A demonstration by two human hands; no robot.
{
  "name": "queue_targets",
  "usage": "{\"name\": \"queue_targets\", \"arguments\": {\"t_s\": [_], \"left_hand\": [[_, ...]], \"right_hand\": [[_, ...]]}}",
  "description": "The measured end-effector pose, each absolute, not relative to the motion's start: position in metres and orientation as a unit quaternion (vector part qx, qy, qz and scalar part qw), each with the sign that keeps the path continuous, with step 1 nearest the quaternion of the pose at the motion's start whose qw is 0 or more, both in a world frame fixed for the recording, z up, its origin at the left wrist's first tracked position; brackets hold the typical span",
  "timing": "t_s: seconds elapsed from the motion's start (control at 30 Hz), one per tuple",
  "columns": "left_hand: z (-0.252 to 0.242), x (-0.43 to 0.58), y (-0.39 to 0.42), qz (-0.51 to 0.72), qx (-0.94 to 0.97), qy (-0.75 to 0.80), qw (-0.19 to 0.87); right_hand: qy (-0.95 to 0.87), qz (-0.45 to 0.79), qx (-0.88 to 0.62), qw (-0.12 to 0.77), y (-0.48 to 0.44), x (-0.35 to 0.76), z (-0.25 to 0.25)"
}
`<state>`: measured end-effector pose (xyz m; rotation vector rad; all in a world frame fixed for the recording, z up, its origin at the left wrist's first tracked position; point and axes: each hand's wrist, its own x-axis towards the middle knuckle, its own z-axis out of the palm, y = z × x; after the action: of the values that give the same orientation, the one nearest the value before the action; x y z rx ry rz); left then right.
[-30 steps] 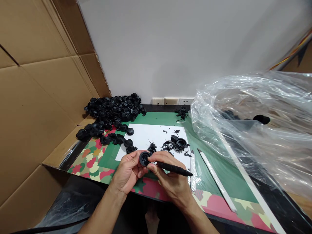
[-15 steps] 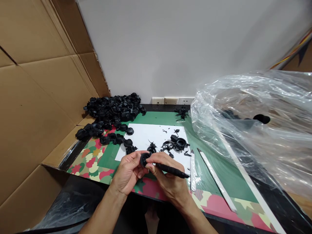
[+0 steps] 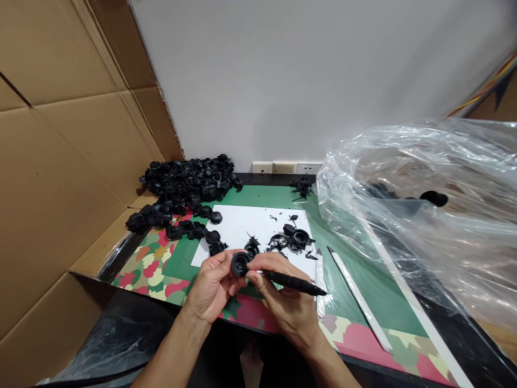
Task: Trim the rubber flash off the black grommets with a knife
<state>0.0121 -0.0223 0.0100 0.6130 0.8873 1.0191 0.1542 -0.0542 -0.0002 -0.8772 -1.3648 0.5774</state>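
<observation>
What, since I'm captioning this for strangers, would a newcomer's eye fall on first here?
Probably the heap of black ridged parts, at the back left beside the tall cardboard. Next, perhaps, the large crumpled sheet of clear plastic over the right side. Then, at front centre, the left grip holding a round black part, with the right grip pointing a black pen-like tool at it.

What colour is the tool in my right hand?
The tool is black, best seen in the head view.
</observation>
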Motion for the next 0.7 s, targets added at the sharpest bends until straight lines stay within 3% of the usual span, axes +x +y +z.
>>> {"name": "queue_targets", "arguments": {"t_s": [0.7], "left_hand": [[0.0076, 0.0124, -0.0206, 0.458, 0.297, 0.421, 0.724]], "right_hand": [[-0.565, 0.308, -0.375, 0.667, -0.0484, 0.15, -0.0085]]}}
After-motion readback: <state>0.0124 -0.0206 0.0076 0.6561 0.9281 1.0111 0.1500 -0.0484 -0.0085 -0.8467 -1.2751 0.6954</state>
